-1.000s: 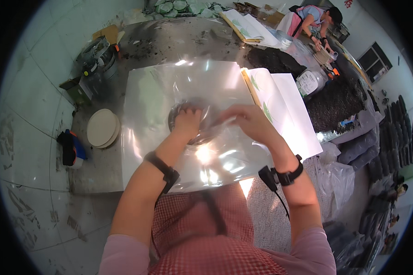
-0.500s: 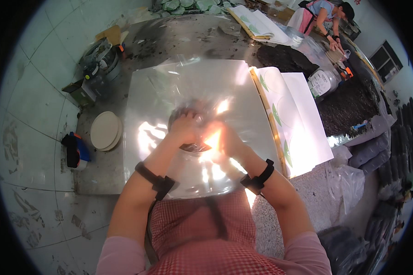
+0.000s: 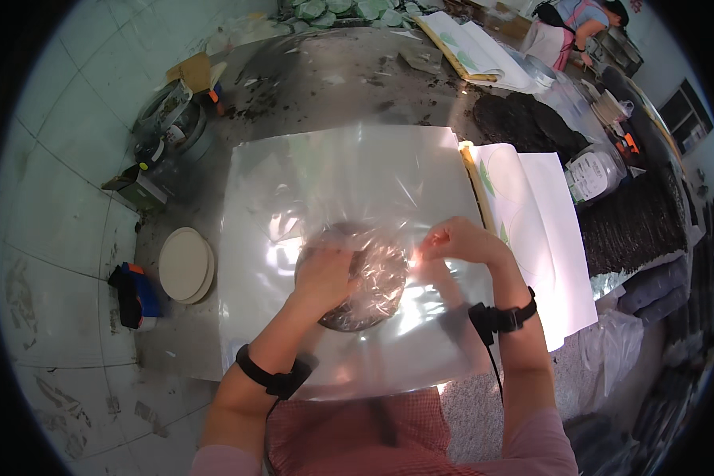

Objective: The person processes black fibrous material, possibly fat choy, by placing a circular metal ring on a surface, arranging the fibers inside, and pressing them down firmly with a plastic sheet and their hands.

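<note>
A dark round disc [image 3: 349,319] lies on a large sheet of clear plastic film [image 3: 293,182], with crinkled, shiny film [image 3: 382,278] over its right part. My left hand [image 3: 325,279] rests on the disc's left side, its fingers laid over the surface and partly lost in glare. Just off the disc's right edge, my right hand [image 3: 458,240] has thumb and fingers pinched together at the film. Bright reflections blur exactly where that pinch meets the film.
Left of the film sit cream round discs [image 3: 184,264] and a blue-and-black object [image 3: 137,295]. Right are printed white sheets [image 3: 523,214], a clear jar [image 3: 593,174] and a dark, ridged slab [image 3: 635,214]. Buckets [image 3: 170,119] stand back left; another person [image 3: 567,32] works far right.
My right hand has moved right, away from the disc's middle to beyond its edge. My left hand stays on the disc. The view has shifted slightly, and more crinkled film shows on the disc.
</note>
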`<state>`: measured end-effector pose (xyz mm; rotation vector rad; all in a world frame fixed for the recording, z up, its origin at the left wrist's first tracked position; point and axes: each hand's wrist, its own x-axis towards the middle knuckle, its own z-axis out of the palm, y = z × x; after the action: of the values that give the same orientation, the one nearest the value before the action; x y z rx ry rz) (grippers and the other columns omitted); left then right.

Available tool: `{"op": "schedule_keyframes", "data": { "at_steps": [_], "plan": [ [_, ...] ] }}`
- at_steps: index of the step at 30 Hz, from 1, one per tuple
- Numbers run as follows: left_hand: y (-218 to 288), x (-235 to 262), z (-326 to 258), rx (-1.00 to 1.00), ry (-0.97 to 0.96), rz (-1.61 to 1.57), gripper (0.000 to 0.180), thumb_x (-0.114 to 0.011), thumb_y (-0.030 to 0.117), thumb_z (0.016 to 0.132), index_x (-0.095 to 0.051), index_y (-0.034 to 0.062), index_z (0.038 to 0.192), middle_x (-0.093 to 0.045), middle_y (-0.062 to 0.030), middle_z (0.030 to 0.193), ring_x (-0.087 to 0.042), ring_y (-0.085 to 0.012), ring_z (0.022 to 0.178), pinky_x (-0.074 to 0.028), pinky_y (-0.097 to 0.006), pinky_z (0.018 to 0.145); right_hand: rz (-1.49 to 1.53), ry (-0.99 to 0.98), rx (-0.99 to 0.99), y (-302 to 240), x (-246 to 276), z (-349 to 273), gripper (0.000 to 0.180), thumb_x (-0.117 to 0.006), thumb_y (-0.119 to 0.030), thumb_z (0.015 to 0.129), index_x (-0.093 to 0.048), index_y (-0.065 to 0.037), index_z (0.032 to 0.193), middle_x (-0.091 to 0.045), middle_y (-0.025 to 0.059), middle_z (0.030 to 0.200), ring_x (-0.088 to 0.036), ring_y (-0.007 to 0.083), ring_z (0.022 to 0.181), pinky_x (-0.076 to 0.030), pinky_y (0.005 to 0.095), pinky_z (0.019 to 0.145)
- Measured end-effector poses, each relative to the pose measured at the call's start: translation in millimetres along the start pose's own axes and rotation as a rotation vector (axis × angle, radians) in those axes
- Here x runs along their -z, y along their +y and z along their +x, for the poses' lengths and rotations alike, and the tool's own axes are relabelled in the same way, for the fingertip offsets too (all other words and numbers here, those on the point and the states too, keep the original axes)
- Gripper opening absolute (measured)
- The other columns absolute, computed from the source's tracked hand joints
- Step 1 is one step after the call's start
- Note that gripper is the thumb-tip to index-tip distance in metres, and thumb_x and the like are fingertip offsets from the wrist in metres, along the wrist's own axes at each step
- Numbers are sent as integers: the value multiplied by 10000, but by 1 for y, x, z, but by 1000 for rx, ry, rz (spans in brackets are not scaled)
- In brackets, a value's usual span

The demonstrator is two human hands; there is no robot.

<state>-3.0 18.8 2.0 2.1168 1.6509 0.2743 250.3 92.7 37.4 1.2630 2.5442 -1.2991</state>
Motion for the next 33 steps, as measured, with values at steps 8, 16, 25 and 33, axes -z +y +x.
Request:
{"op": "schedule_keyframes", "data": {
  "at_steps": [8,16,25,33],
  "plan": [
    [-16,-18,18,-89,-27,169,609,-722,274,705,-500,93,1243,-550,-140,1181,-503,-326,1121,-418,-420,953,572,317,547,-18,-72,81,373,-661,-55,775,-604,-55,1143,-487,186,1313,-562,222,1075,-470,366,885],
    [-44,-10,-4,-351,92,25,379,-642,255,828,-555,82,1154,-587,-108,1075,-574,-274,978,-476,-397,821,-7,664,597,-71,-88,45,461,-667,-153,631,-595,-97,1082,-591,95,1067,-555,283,1030,-309,449,1048],
    [9,16,-87,-135,534,-218,576,-770,276,683,-523,35,1145,-507,-150,1198,-499,-325,1095,-419,-423,933,-462,793,564,-47,-102,55,397,-665,-185,688,-582,-79,1062,-602,34,1078,-573,210,1043,-270,469,1071],
    [1,-17,-32,-172,231,422,246,-508,241,844,-662,52,874,-637,-108,916,-584,-289,931,-208,-520,1086,-44,466,365,-57,-109,14,469,-632,-206,783,-523,-21,1200,-573,188,1140,-555,328,1082,-460,384,920]
  ]
}}
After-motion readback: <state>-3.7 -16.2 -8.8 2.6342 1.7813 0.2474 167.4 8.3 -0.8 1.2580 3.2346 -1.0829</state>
